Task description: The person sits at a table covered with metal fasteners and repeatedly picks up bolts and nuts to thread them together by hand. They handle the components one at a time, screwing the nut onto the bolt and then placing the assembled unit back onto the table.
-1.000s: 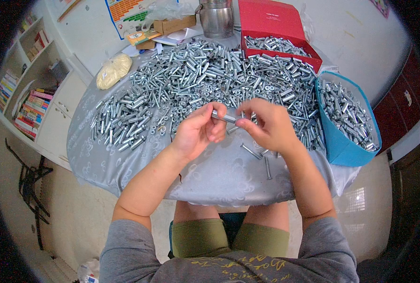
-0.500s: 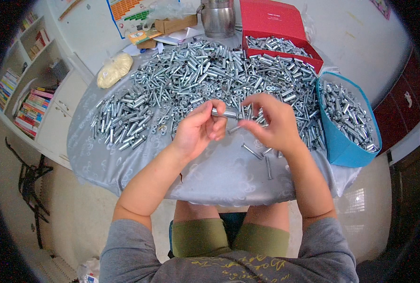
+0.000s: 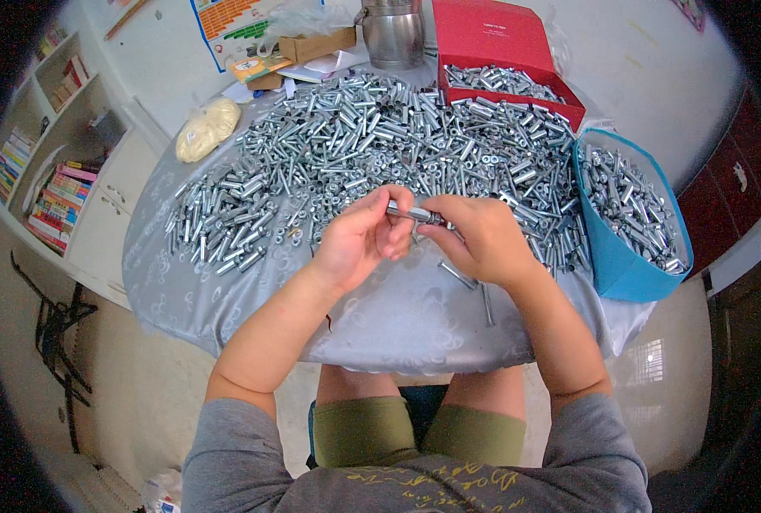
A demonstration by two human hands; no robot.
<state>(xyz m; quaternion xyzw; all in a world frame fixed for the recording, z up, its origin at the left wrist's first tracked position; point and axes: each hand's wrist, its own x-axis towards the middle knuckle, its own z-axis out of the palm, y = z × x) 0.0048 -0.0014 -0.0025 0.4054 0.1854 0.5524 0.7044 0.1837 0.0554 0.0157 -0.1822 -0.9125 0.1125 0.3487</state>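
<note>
Between my two hands, over the near edge of a heap of metal fasteners (image 3: 337,128), is a silvery sleeve anchor bolt (image 3: 408,210). My left hand (image 3: 353,239) is closed on its left end, fingers curled. The thumb and fingers of my right hand (image 3: 487,241) pinch its right end, covering the tip. The heap mixes bolts, tubular sleeves, nuts and washers. On the cloth just below my right hand lie a loose bolt (image 3: 455,274) and another long bolt (image 3: 488,304). A cluster of assembled anchors (image 3: 222,218) lies to the left.
A blue fabric bin (image 3: 637,278) full of anchors stands at the table's right edge. Behind the heap are an open red box (image 3: 496,38) holding more, a metal pot (image 3: 395,34) and a cardboard box (image 3: 319,44). A bag of pale yellow material (image 3: 208,130) sits far left.
My right hand has moved left and closed its thumb and fingers on the anchor's right end; before, they were spread apart. My left hand has stayed nearly still, holding the anchor.
</note>
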